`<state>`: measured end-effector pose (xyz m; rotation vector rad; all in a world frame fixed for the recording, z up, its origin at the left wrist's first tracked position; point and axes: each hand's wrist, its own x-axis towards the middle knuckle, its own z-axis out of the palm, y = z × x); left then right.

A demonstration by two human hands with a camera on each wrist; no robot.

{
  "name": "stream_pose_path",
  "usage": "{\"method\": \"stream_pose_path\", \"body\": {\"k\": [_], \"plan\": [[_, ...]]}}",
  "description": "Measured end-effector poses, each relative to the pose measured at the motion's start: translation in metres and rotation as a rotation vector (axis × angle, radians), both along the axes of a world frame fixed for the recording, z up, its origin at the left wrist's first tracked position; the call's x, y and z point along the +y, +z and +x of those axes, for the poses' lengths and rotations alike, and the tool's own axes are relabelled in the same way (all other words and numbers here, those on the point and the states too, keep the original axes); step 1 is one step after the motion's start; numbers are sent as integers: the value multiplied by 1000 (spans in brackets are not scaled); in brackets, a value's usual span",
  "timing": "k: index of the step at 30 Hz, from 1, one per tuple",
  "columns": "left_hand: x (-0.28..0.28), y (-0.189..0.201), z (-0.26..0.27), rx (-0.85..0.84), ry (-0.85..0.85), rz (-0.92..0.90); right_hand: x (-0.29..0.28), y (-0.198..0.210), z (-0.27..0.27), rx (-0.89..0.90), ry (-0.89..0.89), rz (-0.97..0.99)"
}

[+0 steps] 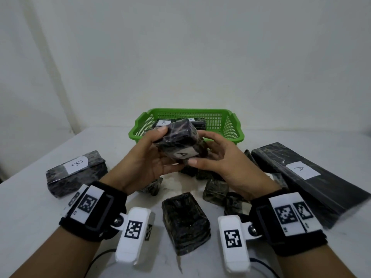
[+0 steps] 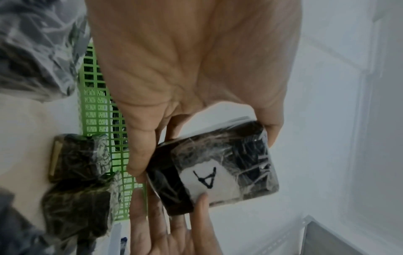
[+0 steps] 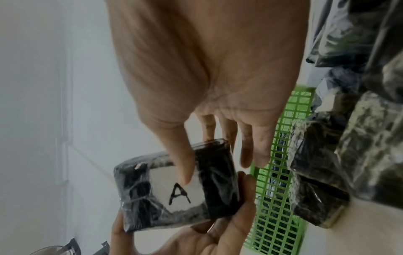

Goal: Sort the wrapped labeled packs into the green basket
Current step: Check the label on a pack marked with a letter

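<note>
On white table (image 1: 40, 207), packs (image 1: 185, 219) near wall (image 1: 180, 47).

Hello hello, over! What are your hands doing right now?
Both hands, left and right, hold pack A above the table. Basket just behind, packs already inside. Nothing in the way.

I see my left hand (image 1: 148, 157) and right hand (image 1: 218, 159) raised together, palms facing, fingers curled round one pack (image 1: 178, 141) between them.
</note>
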<state>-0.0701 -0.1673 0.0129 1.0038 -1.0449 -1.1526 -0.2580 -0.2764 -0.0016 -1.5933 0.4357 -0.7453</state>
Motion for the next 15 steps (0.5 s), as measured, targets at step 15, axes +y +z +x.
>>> {"method": "stream_pose_path", "body": {"k": [15], "plan": [[-24, 33, -37, -341, 316, -65, -10, 11, -17, -161, -342, 260]]}}
